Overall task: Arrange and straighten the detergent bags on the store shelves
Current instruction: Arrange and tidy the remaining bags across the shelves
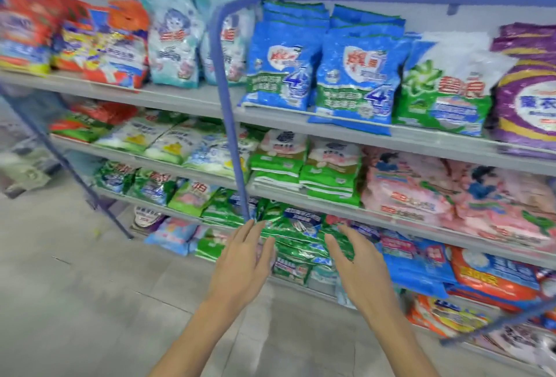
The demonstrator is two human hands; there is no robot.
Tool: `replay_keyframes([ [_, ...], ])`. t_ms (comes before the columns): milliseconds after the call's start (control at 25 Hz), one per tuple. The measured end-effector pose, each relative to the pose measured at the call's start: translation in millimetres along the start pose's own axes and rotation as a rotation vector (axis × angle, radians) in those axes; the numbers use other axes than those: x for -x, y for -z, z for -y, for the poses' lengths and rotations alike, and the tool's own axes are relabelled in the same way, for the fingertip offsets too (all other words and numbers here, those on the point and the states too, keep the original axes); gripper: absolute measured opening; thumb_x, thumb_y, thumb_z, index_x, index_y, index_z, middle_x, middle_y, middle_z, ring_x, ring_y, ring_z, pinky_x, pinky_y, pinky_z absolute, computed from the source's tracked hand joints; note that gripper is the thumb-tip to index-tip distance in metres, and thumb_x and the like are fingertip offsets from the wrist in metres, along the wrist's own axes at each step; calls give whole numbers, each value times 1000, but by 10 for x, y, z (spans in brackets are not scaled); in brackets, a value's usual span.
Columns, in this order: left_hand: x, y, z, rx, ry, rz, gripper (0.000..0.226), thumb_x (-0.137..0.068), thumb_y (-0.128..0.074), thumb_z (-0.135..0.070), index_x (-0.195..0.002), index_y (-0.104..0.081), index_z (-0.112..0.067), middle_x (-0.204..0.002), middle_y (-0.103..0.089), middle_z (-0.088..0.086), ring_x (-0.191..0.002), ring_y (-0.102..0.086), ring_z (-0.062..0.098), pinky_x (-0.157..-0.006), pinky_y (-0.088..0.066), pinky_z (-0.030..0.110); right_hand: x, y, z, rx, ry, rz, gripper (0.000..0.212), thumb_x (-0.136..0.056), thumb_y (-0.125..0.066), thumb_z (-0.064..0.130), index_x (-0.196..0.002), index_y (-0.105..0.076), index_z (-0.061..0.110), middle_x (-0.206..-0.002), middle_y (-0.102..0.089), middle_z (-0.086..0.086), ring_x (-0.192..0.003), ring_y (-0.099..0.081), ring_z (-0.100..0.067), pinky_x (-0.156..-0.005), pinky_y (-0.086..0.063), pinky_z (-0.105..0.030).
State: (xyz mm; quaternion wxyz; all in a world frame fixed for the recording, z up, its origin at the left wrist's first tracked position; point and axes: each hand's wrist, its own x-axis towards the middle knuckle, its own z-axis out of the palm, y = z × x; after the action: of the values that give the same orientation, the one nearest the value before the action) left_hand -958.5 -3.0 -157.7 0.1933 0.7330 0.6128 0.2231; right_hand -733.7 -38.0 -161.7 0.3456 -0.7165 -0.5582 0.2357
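Your left hand and right hand, both spread and empty, flank the green bags at 8 and 4 o'clock, so press both sides evenly inward.

A blue upright post stands before the packed shelves; the floor lies open.

The person's left grip and right grip reach out with fingers straight and spread. They flank a stack of green detergent bags low in the shelves. A blue upright post ends just above the left fingertips. Blue bags stand upright higher up.
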Motion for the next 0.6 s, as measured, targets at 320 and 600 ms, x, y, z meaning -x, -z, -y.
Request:
replay_keyframes([
  [320, -217, 856, 1592, 4, 91, -48, 51, -106, -49, -37, -150, -49, -12, -156, -48, 8, -145, -39, 24, -118, -31, 37, -226, -1379, 1071, 101, 53, 86, 59, -101, -48, 60, -149, -52, 27, -154, -53, 6, -142, -46, -15, -112, -37, -34],
  [600, -937, 1225, 2248, -17, 97, -41, 53, -107, -42, -42, -152, -44, -13, -160, -41, 7, -149, -33, 25, -121, -27, 40, -739, -2339, 1898, 120, 133, 155, 59, -101, -46, 62, -149, -51, 28, -154, -53, 6, -142, -46, -15, -111, -39, -36],
])
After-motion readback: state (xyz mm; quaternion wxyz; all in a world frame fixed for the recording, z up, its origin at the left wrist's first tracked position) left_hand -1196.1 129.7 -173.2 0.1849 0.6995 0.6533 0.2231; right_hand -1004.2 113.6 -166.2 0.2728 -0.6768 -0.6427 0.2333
